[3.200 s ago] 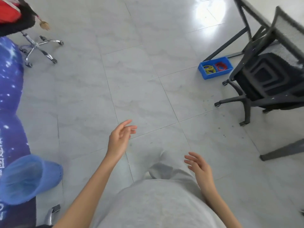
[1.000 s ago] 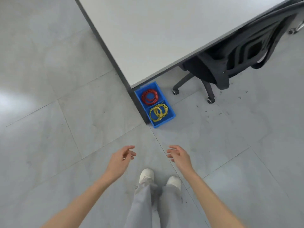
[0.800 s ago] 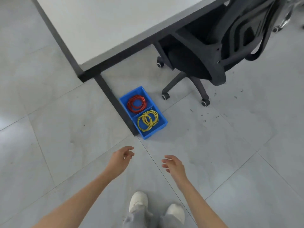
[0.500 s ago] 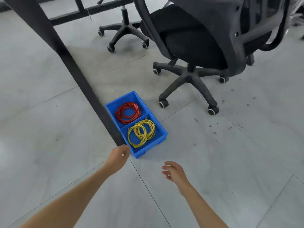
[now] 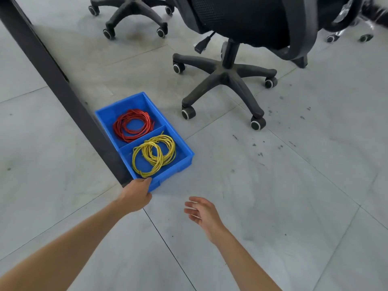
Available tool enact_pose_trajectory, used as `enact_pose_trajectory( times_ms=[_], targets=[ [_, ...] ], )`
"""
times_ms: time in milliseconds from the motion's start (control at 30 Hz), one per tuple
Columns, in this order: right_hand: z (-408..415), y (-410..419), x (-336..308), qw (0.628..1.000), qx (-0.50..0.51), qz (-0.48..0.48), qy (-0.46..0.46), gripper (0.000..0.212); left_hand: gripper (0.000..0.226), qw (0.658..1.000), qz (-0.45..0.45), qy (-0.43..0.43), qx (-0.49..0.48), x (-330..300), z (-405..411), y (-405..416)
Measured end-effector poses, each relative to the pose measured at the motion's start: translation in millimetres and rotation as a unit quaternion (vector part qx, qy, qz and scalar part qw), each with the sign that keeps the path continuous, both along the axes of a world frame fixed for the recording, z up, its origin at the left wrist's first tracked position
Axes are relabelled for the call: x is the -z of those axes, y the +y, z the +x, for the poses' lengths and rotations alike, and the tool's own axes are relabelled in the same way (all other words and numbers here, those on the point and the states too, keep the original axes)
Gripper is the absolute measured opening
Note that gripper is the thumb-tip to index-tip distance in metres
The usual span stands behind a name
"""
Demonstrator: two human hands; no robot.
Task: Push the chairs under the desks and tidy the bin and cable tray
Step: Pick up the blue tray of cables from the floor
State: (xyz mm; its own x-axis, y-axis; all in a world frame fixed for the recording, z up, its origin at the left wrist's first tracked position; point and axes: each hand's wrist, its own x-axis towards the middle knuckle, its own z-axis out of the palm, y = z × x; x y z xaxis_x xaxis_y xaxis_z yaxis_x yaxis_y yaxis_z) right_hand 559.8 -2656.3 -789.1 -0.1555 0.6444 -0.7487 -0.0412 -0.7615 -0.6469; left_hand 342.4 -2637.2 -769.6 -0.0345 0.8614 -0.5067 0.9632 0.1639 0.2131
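1. Blue plastic cable tray (image 5: 183, 146), rectangular with two compartments, is sitting on the grey tiled floor (image 5: 294, 185), touching the dark bench leg (image 5: 63, 95).
2. Red wire coil (image 5: 132, 125) is lying in the far compartment, yellow wire coil (image 5: 154, 155) in the near one.
3. Left hand (image 5: 136, 195) is gripping the tray's near corner; right hand (image 5: 202, 213) is hanging open, just beside the tray, touching nothing.
4. Black chair (image 5: 226, 78) on castors is standing near the tray.
5. No readable writing is showing.

Grey tiled floor (image 5: 294, 185) — scuffed, dark-specked.
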Motion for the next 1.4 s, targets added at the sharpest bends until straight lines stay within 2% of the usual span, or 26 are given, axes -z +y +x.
enact_pose_trajectory(
  times_ms=[100, 233, 467, 600, 667, 800, 867, 933, 1033, 1133, 1200, 1267, 1400],
  targets=[
    [7.0, -1.2, 9.6, 1.0, 0.004, -0.005, -0.015, 0.018, 0.038, 0.999, 0.021, 0.025, -0.014, 2.8, 2.8, 3.8],
    [8.0, -3.6, 15.0, 1.0, 0.001, -0.009, -0.024, 0.017, 0.037, 0.999, 0.034, 0.03, 0.014, 1.7, 10.6, -4.1],
    [20.0, -24.6, 20.5, 0.999, 0.018, -0.027, -0.028, 0.025, 0.018, 0.99, 0.022, -0.003, 0.142, -8.2, 63.0, -48.7],
    [37.3, -35.7, 26.3, 0.998, 0.056, -0.014, -0.012, 0.03, 0.024, 0.975, 0.033, -0.05, 0.212, -7.1, 107.6, -71.2],
    [50.3, -40.8, 29.2, 0.996, 0.081, -0.006, -0.047, 0.036, 0.026, 0.967, 0.036, -0.092, 0.235, -6.9, 131.3, -84.0],
    [80.4, -52.8, 26.9, 0.988, 0.095, 0.005, -0.123, 0.028, 0.026, 0.954, 0.024, -0.161, 0.252, -3.9, 159.9, -100.3],
    [88.5, -51.8, 26.5, 0.987, 0.07, 0.024, -0.146, 0.025, 0.025, 0.953, 0.01, -0.2, 0.226, 2.1, 159.3, -96.6],
    [91.8, -46.4, 28.6, 0.983, 0.043, 0.039, -0.174, 0.024, 0.034, 0.951, 0.003, -0.255, 0.174, 6.4, 149.4, -86.7],
    [100.5, -30.7, 29.6, 0.963, -0.007, 0.068, -0.262, 0.027, 0.045, 0.952, 0.073, -0.281, 0.094, 5.9, 118.9, -63.1],
    [114.3, -5.4, 28.1, 0.936, -0.011, 0.083, -0.342, 0.039, 0.044, 0.944, 0.213, -0.249, -0.025, 3.4, 81.7, -40.2],
    [119.8, 15.4, 25.0, 0.919, 0.009, 0.089, -0.385, 0.044, 0.048, 0.93, 0.265, -0.21, -0.147, 3.2, 62.5, -31.3],
    [119.1, 35.1, 24.5, 0.906, 0.031, 0.097, -0.412, 0.044, 0.055, 0.919, 0.271, -0.175, -0.227, 6.7, 48.0, -25.8],
    [113.2, 56.1, 28.2, 0.884, 0.041, 0.117, -0.45, 0.035, 0.058, 0.924, 0.217, -0.147, -0.279, 17.9, 31.6, -14.4]
  ],
)
